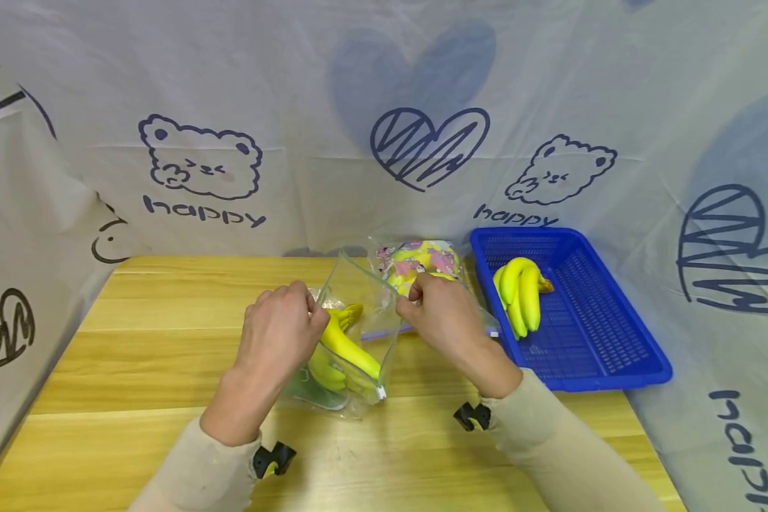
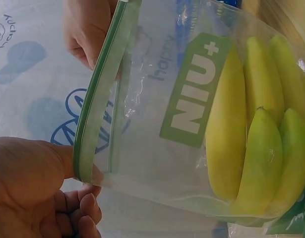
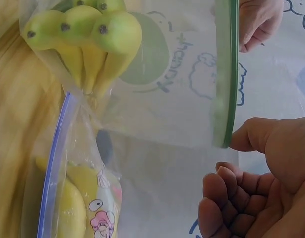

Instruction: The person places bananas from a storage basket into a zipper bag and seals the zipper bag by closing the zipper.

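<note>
A clear zip bag (image 1: 358, 313) with a green seal strip holds a bunch of yellow bananas (image 1: 345, 348) and stands above the wooden table (image 1: 166, 355). My left hand (image 1: 310, 313) pinches the left end of the seal strip (image 2: 92, 144); my right hand (image 1: 412, 297) pinches the right end, with its thumb on the strip (image 3: 224, 99). The bag's mouth is stretched between the two hands. In the left wrist view the bananas (image 2: 256, 139) show through the plastic under a green label. In the right wrist view their tips (image 3: 88, 29) point at the camera.
A second bag (image 1: 419, 262) with a cartoon print, a blue seal and yellow contents lies just behind the hands. A blue plastic basket (image 1: 601, 355) at the right holds another banana bunch (image 1: 521, 293). Printed cloth walls surround the table.
</note>
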`<state>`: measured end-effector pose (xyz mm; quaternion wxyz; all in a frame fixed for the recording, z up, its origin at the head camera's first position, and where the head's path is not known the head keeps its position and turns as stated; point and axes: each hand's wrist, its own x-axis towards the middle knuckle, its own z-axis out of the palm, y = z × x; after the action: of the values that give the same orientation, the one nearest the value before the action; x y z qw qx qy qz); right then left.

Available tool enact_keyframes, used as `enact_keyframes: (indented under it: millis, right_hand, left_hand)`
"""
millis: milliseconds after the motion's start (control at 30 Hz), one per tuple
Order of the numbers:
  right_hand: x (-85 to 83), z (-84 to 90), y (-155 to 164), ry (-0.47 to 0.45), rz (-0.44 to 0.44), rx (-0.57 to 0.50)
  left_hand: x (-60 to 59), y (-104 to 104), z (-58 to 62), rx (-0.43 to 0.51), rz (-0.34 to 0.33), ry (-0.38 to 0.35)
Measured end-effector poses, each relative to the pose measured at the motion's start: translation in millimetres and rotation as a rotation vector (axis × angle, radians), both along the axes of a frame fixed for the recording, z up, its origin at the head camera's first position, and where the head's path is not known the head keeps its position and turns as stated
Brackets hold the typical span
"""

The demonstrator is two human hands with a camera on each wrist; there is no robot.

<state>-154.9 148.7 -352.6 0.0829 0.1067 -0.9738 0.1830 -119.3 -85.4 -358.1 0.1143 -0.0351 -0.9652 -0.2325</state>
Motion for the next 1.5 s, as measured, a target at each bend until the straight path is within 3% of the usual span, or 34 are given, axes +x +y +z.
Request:
enact_keyframes:
  millis: [300, 667, 1033, 1500]
  right_hand:
    - [-4.4, -1.9, 25.9, 0.009, -0.065, -0.03]
    - [-39.0, -14.1, 109.4, 0.026, -0.234, 0.004]
    - [-80.4, -31.3, 167.3, -0.22, -0.39, 0.119]
    - [-108.2, -61.7, 175.9, -0.407, -0.53, 0.14]
  left_hand:
    - [1.4, -0.5, -0.1, 0.009, 0.001, 0.004]
    - [3.9, -2.8, -1.3, 0.028, -0.017, 0.026]
    - [2.8, -1.0, -0.2, 0.034, -0.022, -0.012]
    - [1.8, -0.4, -1.7, 0.025, -0.021, -0.042]
